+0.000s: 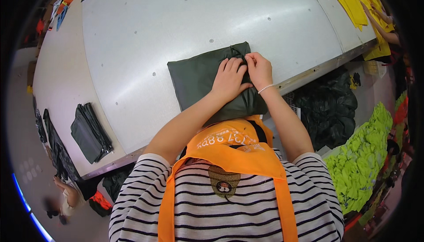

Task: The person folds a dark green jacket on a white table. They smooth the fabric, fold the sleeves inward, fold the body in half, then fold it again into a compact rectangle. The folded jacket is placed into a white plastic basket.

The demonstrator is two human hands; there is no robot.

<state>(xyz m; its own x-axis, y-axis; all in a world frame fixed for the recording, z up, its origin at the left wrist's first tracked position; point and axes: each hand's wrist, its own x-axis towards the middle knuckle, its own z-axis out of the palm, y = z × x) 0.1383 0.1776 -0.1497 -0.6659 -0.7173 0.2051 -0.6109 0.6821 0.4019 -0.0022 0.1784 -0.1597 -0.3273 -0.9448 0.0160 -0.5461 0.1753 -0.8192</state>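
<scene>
A folded dark green cloth piece (192, 79) lies on the table's near edge, right in front of me; its lower part reaches my apron. My left hand (229, 79) rests on top of it, with fingers somewhat bent and the thumb apart. Close beside, my right hand (259, 69) has thumb and forefinger pinched together at the cloth's gathered far right edge. The pinched bit is small and partly covered by the fingers. Between both hands the fabric is creased.
The pale metal-topped table (145, 16) stretches ahead. A stack of folded dark green pieces (90, 132) lies at the left. Yellow cloth (349, 1) lies far right near another person's arms (384, 25). Dark fabric (327, 105) and lime-green fabric (360, 162) are heaped at the right.
</scene>
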